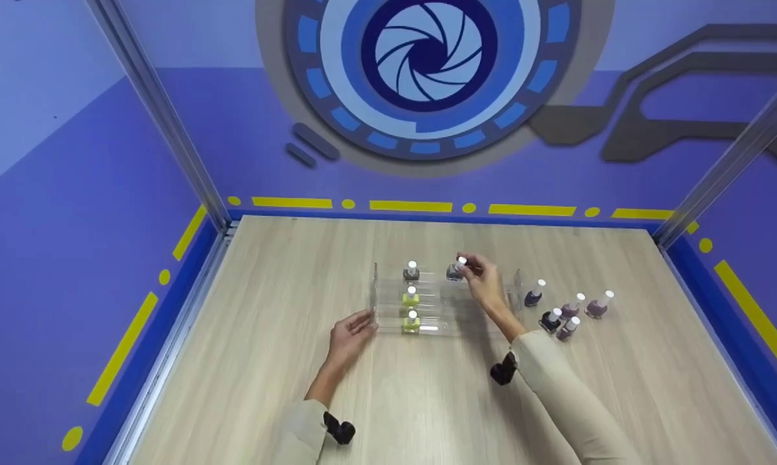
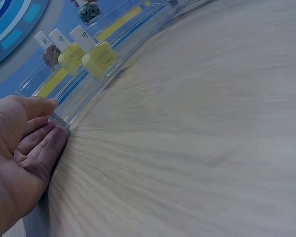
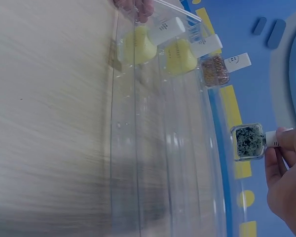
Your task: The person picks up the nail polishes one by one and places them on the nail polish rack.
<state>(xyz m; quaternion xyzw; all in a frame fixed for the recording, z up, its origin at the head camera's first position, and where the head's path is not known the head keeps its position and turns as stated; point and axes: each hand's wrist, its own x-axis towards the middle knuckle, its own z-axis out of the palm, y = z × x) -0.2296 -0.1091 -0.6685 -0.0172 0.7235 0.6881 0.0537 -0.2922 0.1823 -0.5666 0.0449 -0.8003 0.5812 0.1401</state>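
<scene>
The violet wall [image 1: 201, 116] rises at the far side, and in front of it spreads the pale wooden table [image 1: 265, 387]. On the table stands the rack [image 1: 375, 290], clear and stepped, rising from near to far. My beige sleeves [image 1: 562, 387] come in from the near side.

My left hand [image 1: 349, 336] is at the rack's left end, thumb and bent fingers gripping its near left corner. My right hand [image 1: 485, 281] reaches over the rack to the far side, thumb and fingertips pinching the white cap of the dark speckled bottle [image 1: 454, 271]. That bottle is upright at the far tier, right of the rest on the rack; I cannot tell whether its base touches the tier.

At the left of the rack, three bottles line up near to far, all upright: the front yellow bottle [image 1: 411, 324], the middle yellow bottle [image 1: 411, 299] and the brown speckled bottle [image 1: 411, 274] on the far tier. To the right of the rack, five bottles stand close together on the table: two dark bottles [image 1: 533, 297] and three mauve bottles [image 1: 597, 307], all white-capped.
</scene>
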